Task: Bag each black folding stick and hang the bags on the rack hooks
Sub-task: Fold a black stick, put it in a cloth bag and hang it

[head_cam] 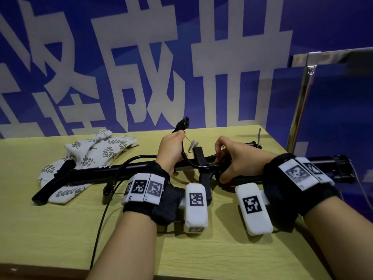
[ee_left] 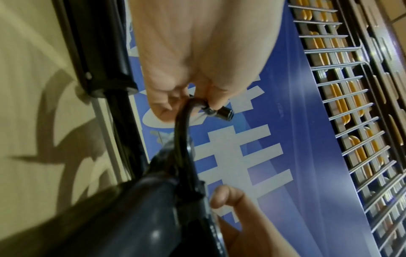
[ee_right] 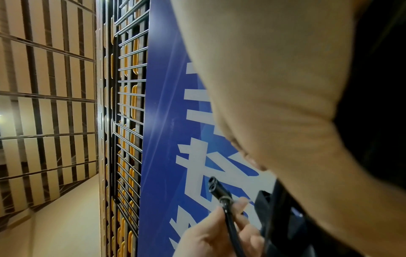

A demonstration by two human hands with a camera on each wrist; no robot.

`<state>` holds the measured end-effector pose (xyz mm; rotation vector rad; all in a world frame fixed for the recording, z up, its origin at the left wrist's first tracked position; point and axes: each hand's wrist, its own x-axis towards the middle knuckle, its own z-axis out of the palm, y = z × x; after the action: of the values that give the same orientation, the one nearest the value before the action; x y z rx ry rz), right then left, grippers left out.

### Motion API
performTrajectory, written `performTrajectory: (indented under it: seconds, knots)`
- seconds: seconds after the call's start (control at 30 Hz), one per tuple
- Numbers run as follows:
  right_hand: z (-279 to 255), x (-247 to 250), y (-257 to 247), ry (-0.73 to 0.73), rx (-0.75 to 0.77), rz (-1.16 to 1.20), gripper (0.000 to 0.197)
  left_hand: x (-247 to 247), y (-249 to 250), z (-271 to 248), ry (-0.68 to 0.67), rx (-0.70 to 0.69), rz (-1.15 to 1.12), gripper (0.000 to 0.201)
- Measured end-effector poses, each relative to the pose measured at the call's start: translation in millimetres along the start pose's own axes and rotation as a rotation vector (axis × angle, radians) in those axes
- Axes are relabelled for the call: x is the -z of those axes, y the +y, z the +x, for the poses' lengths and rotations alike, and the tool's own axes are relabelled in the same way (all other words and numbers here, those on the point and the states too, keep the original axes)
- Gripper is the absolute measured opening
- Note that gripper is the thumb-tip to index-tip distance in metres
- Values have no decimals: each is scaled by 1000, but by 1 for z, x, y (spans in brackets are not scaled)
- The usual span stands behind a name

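Spanning the back of the scene, one blue banner with large white characters is standing behind one yellow-green wooden desk. One long black folding stick is lying across the desk from near its left edge to its right edge, its left end resting on one leaf-printed cloth bag crumpled near the far left corner. One thin black cord is looping off the stick toward the near edge. Two hands are working at the stick's middle: the left hand is pinching the cord just below its black connector tip, lifting it, while the right hand is curling its fingers around the stick beside an upright black bracket.
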<state>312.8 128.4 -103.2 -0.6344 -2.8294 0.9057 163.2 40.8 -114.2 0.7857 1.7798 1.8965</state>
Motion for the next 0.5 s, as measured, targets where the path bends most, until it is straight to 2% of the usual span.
performTrajectory:
  seconds: [0.17, 0.3, 0.5]
  knots:
    - [2, -2, -1, 63, 69, 61, 71, -2, 6, -7, -76, -117, 23, 21]
    - [2, -5, -3, 110, 108, 73, 84, -2, 4, -8, -62, -237, 214, 25]
    - [5, -9, -4, 137, 133, 78, 102, 1, 3, -6, -13, -291, 308, 25]
